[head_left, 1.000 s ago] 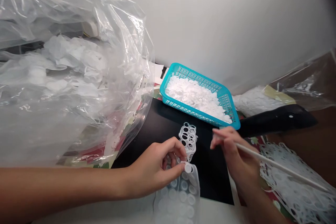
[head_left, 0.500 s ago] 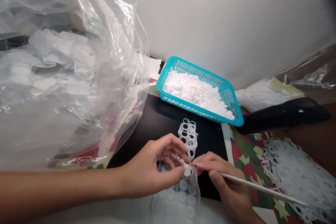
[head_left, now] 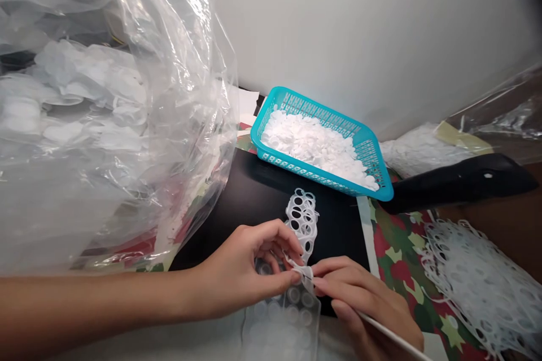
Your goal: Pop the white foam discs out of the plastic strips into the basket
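My left hand (head_left: 254, 268) pinches the upper end of a soft translucent sheet (head_left: 282, 333) marked with rows of round discs. Above the fingers, the strip continues as a lattice of empty rings (head_left: 301, 220) lying on a black mat (head_left: 254, 197). My right hand (head_left: 364, 299) grips a thin white-handled tool (head_left: 393, 335), its shaft running toward the lower right. The right fingertips meet the sheet beside my left thumb and index finger. Most of the tool's tip is hidden by fingers and the folded sheet.
A turquoise basket (head_left: 296, 174) of small white discs stands behind the mat. At left bulges a large clear plastic bag (head_left: 186, 96) with white pieces inside. A heap of ringed scrap sheets (head_left: 478, 282) lies right, below a long black object (head_left: 461, 183). A wall rises behind.
My right hand has shifted slightly down and right, and its tool now points more steeply downward. The sheet's edge between both hands is folded up more. My left hand keeps its pinch.
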A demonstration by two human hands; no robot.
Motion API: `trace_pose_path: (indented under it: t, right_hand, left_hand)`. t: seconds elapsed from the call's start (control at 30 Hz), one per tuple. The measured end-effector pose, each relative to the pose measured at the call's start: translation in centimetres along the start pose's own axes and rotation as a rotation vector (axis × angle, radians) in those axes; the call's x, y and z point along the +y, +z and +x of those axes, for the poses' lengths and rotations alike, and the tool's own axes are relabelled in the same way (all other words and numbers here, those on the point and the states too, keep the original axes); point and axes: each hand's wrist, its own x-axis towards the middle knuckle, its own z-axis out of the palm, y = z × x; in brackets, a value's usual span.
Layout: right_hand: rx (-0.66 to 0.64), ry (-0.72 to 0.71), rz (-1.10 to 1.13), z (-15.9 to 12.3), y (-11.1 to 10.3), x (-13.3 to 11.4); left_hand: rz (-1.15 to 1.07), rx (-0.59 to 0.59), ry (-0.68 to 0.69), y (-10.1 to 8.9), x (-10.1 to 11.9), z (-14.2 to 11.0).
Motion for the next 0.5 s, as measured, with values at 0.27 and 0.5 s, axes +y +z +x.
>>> trace_pose_path:
  t: [0.27, 0.5]
  right_hand:
    - [0.034, 0.002, -0.001, 0.36, 0.38, -0.21]
    - [0.042, -0.013, -0.006, 0.57, 0.48, -0.04]
  left_hand:
    - [0.063, -0.006, 0.046, -0.13, 0.1, 0.12]
    - [0.121, -0.033, 0.117, -0.19, 0.13, 0.17]
